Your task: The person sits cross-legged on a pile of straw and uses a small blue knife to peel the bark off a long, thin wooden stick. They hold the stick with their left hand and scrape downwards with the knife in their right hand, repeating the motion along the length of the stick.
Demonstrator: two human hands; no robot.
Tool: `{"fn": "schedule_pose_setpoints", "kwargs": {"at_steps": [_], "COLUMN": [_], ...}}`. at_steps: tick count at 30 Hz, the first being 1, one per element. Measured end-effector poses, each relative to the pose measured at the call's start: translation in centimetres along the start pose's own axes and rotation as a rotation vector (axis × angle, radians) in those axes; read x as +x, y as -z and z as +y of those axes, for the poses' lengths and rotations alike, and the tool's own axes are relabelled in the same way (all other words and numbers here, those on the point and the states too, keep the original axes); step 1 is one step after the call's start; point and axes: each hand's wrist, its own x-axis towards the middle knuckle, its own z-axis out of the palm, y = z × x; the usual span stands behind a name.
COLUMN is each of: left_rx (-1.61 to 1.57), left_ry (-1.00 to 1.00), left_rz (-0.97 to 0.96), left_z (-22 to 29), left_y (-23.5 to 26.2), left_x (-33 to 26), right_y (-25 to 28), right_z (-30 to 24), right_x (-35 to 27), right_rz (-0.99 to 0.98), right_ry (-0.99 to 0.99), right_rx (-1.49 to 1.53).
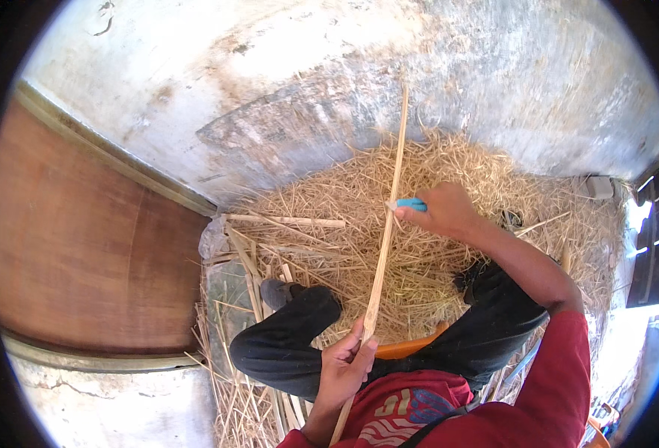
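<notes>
A long pale bamboo strip (380,276) runs from my lap up toward the wall, its far end narrowing. Close to my body, my left hand (347,362) is closed around its lower part, thumb on top. Farther up, my right hand (449,211) grips a knife by its blue handle (413,204) with the arm stretched forward. The knife's working end meets the strip around its middle; the blade itself is mostly hidden or too small to make out.
Shavings (441,168) are heaped on the floor between my bent legs and the stained wall (307,112). More bamboo strips (285,220) lie to the left, near a brown wooden door (91,239). An orange seat edge (411,346) shows beneath me. A grey block (600,187) sits at the right.
</notes>
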Motion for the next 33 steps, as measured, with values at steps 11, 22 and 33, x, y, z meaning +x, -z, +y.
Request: {"fn": "schedule_pose_setpoints", "kwargs": {"at_steps": [11,22,33], "left_rx": [0.131,0.144,0.127], "left_ry": [-0.113,-0.12,-0.115], "left_rz": [0.018,0.048,-0.024], "left_z": [0.1,-0.2,-0.9], "left_y": [0.4,0.6,0.6], "left_x": [-1.3,-1.5,-2.9], "right_y": [-1.3,0.4,0.6], "right_z": [-3.3,-0.5,2.6], "right_x": [-1.7,1.3,1.9], "right_rz": [0.007,-0.016,0.167], "right_ry": [0.16,-0.038,-0.014], "right_rx": [-0.001,0.026,0.009]}}
